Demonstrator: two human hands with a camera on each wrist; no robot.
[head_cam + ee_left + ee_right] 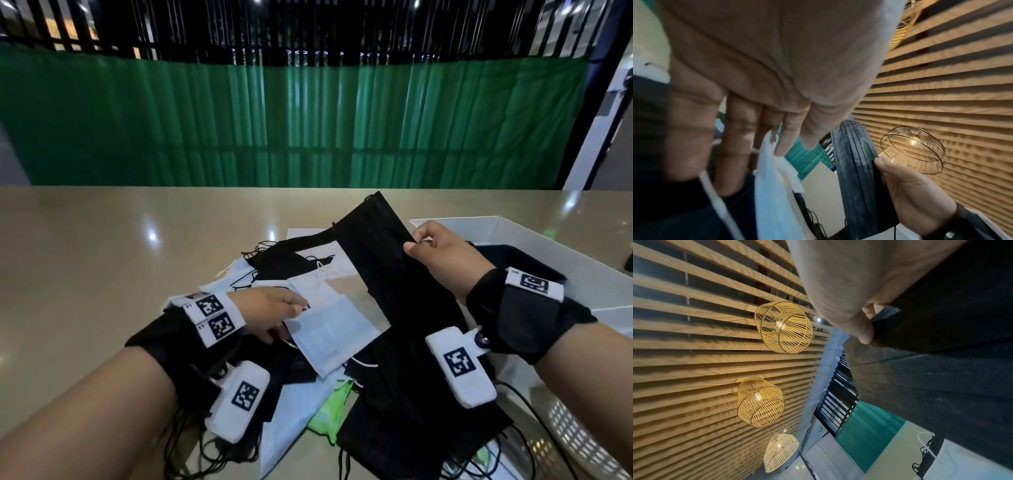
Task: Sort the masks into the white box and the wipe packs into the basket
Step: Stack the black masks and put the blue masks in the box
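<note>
Right hand (442,255) pinching a black mask (383,260) by its edge, lifted off the pile just beside the white box (534,233). Left hand (270,310) gripping a light blue mask (330,334) low over the counter (102,246). Probably best to swing the black one right, drop it in flat, and watch for tangled ear loops. Green wipe pack (330,409) half buried in the pile, basket (582,442) at near right.

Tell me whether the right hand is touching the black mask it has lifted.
Touching. In the head view the right hand pinches the black mask's upper edge; the right wrist view shows the thumb pressed on the dark fabric.
</note>
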